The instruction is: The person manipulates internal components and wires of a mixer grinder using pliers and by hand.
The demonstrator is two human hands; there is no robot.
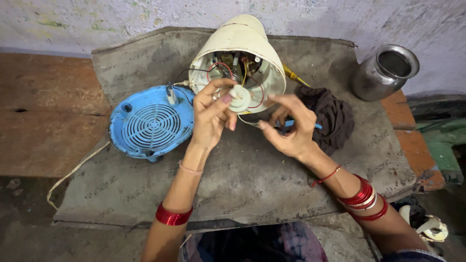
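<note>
Cream plastic appliance housing [252,48] lies tipped on the grey mat [242,179], open end facing you; your left hand [209,116] pinches a small white round knob [240,98] at its mouth, right hand [290,127] curls around a blue-handled tool [297,124]

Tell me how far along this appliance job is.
Done: the blue vented base cover is off and lies beside the cream housing, whose wires are exposed. In hand: the left hand holds a small white round part at the opening; the right hand holds a blue-handled tool. Left: the housing is still open, cover not refitted.
</note>
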